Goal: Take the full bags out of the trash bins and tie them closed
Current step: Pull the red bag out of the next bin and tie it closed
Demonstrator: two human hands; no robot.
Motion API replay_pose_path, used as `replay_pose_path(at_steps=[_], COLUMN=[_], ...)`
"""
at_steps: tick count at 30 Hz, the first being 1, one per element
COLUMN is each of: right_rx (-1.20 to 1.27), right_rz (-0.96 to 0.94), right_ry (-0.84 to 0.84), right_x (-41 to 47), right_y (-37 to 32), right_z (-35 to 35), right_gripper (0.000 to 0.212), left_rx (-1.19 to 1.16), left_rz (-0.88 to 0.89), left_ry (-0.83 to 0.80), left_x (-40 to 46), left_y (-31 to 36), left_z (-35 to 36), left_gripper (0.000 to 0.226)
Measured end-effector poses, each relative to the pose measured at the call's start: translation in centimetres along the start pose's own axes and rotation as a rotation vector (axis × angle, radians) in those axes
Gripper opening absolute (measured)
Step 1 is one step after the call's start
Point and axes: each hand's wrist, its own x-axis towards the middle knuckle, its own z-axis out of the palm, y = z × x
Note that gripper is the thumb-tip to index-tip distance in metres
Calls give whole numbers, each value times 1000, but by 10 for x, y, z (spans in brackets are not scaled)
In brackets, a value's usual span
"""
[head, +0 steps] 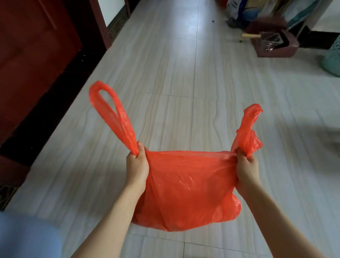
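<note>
We hold the red bag (190, 188) up over the tiled floor (187, 71), out of any bin. Our left hand (137, 166) and right hand (247, 169) each have fingers closed tight at a handle base, with the left handle (111, 114) and right handle (249, 126) sticking up free. The plastic looks thin, soft and slippery, the load light. Best gripped by the handle loops for knotting.

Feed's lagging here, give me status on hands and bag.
Left hand and right hand each clenched at a handle base of the red bag. Bag held above the floor, untied. Nothing in the way.
</note>
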Motion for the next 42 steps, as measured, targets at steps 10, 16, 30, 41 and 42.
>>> replay_pose_path(at_steps=[10,16,30,41,42], right_rx=[84,138,815,70,71], right_rz=[305,415,439,36,29], right_ry=[-91,-234,-195,-264,-265], right_x=[-23,-28,-20,-21,-22], right_y=[6,8,-1,8,7], right_z=[23,16,10,11,12], right_gripper=[21,41,44,23,23], left_rx=[-648,-613,-723,-514,-498], left_rz=[-350,-295,-461,-300,-248], left_ry=[-627,-490,-559,-507,-494], left_x=[-6,-5,-8,-5,-7], left_y=[4,3,-1,-16,-16], left_z=[-1,15,-4,-2,-1], left_gripper=[29,34,24,21,18])
